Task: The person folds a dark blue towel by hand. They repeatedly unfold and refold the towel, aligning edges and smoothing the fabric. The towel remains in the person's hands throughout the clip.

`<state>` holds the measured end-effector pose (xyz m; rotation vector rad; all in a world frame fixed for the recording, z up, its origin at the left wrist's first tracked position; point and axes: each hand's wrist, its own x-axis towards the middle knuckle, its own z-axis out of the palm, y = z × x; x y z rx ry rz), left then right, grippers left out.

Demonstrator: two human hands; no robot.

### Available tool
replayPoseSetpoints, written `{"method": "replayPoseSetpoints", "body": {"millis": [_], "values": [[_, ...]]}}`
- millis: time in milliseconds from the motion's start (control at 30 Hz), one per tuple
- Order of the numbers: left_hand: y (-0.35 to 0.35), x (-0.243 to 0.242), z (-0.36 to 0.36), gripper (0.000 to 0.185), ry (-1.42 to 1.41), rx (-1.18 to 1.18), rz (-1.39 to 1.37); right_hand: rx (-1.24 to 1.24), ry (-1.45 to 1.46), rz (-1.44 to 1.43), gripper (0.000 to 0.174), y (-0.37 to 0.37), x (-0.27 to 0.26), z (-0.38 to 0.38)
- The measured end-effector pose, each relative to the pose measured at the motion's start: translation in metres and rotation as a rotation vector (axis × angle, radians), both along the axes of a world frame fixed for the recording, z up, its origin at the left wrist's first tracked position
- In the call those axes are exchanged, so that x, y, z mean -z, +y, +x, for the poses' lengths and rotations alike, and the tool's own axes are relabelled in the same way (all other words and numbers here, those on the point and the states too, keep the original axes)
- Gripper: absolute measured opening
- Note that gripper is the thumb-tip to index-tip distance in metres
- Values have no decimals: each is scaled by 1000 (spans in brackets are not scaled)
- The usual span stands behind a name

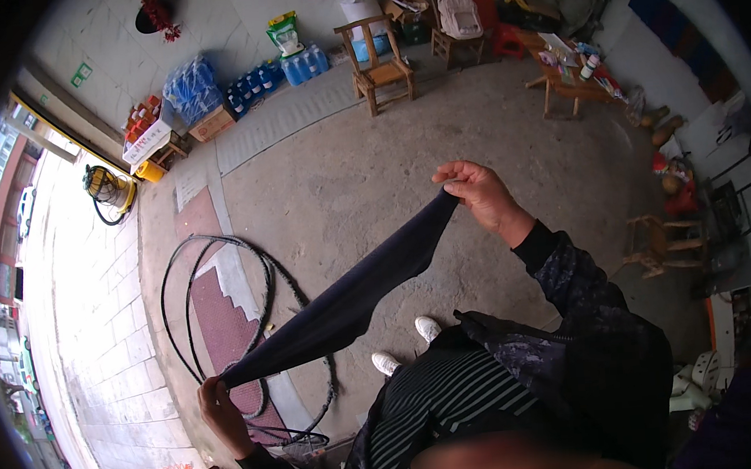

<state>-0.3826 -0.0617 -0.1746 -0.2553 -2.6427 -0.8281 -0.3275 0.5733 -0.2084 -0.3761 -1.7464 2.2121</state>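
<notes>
A dark navy cloth [347, 296] is stretched slantwise between my two hands, its lower edge hanging loose above the concrete floor. My left hand [223, 415], at the lower left, pinches one corner. The opposite corner is pinched between thumb and fingers of my right hand [481, 193], which is higher and farther right. Behind the cloth, on the floor, lies a coiled black hose or cable [266, 269], partly hidden by it. My white shoes [428, 328] show below the cloth.
A wooden chair [383, 68] stands near the far wall, beside packs of blue bottles [304, 65]. A cluttered wooden table [569, 87] is at the upper right, a small wooden chair [664, 245] at the right. At the open doorway on the left stands a yellow-and-black vacuum cleaner [109, 190].
</notes>
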Motion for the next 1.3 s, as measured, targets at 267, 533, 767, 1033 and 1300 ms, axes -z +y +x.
{"method": "replayPoseSetpoints", "body": {"millis": [267,533,767,1033,1300], "values": [[-7,-26,-25,9,104,6,-28,8,12,223,24,-11,-3,4],[-11,-49,-31,8,235,11,19,10,138,1103,24,-36,49,-10],[-21,-48,-36,5,254,-2,-2,-7,131,1138,9,-57,70,-11],[-47,-40,-52,5,349,-27,-26,215,267,1314,7,-56,-8,-25],[-51,31,-70,14,-11,61,69,1,15,871,8,-54,7,-39]]}}
